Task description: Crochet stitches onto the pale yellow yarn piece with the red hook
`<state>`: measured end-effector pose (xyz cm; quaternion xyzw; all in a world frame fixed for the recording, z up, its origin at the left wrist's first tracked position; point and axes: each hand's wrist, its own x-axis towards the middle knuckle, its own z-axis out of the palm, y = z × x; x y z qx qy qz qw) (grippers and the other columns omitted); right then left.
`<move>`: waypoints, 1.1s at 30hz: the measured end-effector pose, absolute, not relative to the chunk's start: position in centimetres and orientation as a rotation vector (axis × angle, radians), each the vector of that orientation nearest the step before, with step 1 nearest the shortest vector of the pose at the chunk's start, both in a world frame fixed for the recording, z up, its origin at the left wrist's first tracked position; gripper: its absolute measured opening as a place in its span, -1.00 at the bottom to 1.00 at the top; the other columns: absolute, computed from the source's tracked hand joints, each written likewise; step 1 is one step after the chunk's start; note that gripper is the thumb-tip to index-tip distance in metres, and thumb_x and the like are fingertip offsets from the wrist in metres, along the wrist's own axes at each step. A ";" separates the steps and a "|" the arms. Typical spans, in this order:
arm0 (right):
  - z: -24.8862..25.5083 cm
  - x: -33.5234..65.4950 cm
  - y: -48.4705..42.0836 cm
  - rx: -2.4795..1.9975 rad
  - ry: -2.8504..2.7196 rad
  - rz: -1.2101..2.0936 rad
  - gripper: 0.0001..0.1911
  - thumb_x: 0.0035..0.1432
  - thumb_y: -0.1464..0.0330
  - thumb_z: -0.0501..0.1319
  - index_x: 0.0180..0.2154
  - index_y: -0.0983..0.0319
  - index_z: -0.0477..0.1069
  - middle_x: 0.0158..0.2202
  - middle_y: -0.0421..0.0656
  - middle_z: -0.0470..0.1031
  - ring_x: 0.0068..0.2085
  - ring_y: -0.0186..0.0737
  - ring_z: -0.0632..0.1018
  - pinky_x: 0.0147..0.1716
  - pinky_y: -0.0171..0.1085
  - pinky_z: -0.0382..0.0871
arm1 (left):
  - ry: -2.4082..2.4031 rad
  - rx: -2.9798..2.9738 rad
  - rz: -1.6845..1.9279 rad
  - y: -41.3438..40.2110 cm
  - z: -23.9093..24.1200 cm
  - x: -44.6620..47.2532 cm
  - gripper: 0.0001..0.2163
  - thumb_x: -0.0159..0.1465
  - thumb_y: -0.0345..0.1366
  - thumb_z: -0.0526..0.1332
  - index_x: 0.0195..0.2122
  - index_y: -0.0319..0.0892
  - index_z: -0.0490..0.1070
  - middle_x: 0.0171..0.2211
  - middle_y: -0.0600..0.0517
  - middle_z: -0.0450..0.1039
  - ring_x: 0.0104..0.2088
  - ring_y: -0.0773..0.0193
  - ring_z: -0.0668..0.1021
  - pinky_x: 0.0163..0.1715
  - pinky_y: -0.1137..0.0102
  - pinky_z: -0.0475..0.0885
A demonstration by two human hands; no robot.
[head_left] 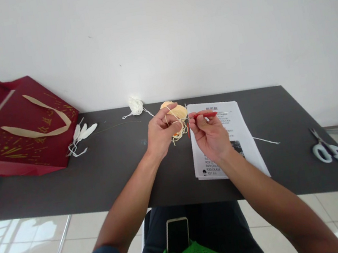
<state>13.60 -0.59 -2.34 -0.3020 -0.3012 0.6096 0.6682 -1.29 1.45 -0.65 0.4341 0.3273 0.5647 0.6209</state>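
My right hand [212,139] is closed around the red handle of a crochet hook [208,114], held level over the printed sheets. The hook's thin metal shaft points left toward the fingers of my left hand [159,135]. Those fingers are bent and closed on pale yellow yarn [184,127], with a strand looped over the index finger. Behind the fingers sits a ball of the same yarn [179,111], partly hidden by my left hand. Loose loops of it hang below the hook tip. A small bit of orange shows under the left fingers, too covered to name.
Printed sheets [209,167] lie under my right hand. Scissors [331,150] rest at the table's right end. A white yarn ball [135,105] sits near the wall, white feathers [85,132] beside a red gift bag [21,128] at left. A phone [177,234] is on my lap.
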 end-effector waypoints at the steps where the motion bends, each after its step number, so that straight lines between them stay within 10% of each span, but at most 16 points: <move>1: -2.3 13.3 -0.7 -0.690 -0.687 1.358 -0.80 0.09 0.26 0.49 -0.28 0.11 0.53 -0.21 -0.30 0.70 -0.30 -0.43 0.69 -0.19 -0.41 0.70 | 0.757 0.998 1.312 1.4 -0.6 -1.2 -0.42 0.04 -0.42 0.46 0.13 -0.16 0.48 -0.47 0.15 0.52 -0.49 0.43 0.47 -0.42 0.47 0.32; 10: -2.7 12.2 -1.3 -0.698 -0.840 1.201 -0.87 0.23 0.27 0.39 -0.19 0.07 0.49 -0.16 -0.28 0.73 -0.25 -0.31 0.72 -0.14 -0.22 0.73 | 0.783 0.944 1.408 0.9 -0.5 -0.8 -0.10 0.06 -0.42 0.46 0.43 -0.15 0.12 -0.45 0.17 0.53 -0.48 0.42 0.49 -0.36 0.45 0.38; 33: -2.3 12.5 -1.3 -0.597 -0.793 1.102 -0.87 0.19 0.37 0.42 -0.25 0.09 0.50 -0.26 -0.30 0.66 -0.32 -0.36 0.66 -0.21 -0.26 0.63 | 0.950 1.052 1.544 0.6 -0.6 -0.1 -0.36 0.03 -0.51 0.37 0.19 -0.16 0.37 -0.42 0.18 0.44 -0.49 0.45 0.45 -0.44 0.49 0.37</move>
